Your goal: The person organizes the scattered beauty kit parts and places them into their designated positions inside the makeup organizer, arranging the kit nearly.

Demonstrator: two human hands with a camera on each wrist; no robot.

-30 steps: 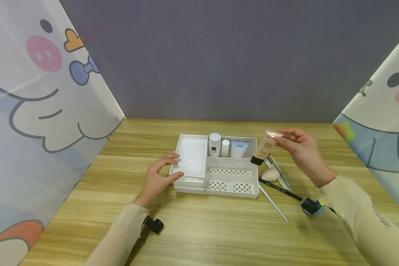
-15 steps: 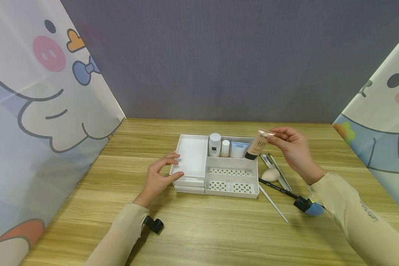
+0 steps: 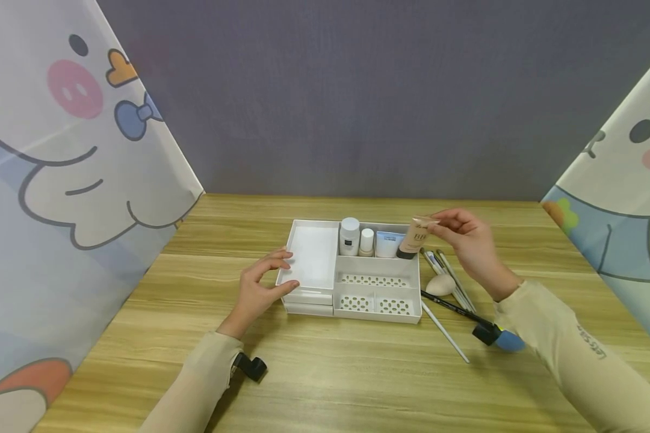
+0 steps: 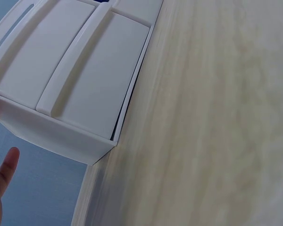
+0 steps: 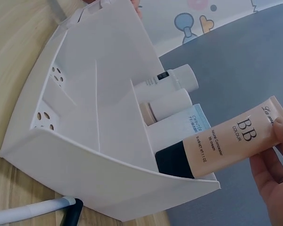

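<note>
My right hand (image 3: pixel 473 249) pinches the crimped end of a beige BB cream tube (image 5: pixel 236 141), tilted with its black cap down inside the back right compartment of a white cosmetics organizer (image 3: pixel 376 264). Whether the cap touches the compartment floor is hidden. Beside it in the back row stand a pale blue tube (image 3: pixel 389 244), a small white-capped bottle (image 3: pixel 366 242) and a taller white bottle (image 3: pixel 349 237). My left hand (image 3: pixel 260 288) rests at the organizer's left side, fingers spread and relaxed, fingertips by the edge of its flat top. Two drawer fronts (image 4: pixel 99 70) show in the left wrist view.
Right of the organizer lie an egg-shaped makeup sponge (image 3: pixel 440 285), several slim brushes (image 3: pixel 457 279), a black pencil (image 3: pixel 448 304) and a thin white stick (image 3: pixel 445 331). A grey panel (image 3: pixel 374 102) stands behind the wooden table (image 3: pixel 325 379).
My right hand has moved left and slightly down, bringing the BB cream tube from beside the organizer into its back right compartment. The left hand has stayed in place.
</note>
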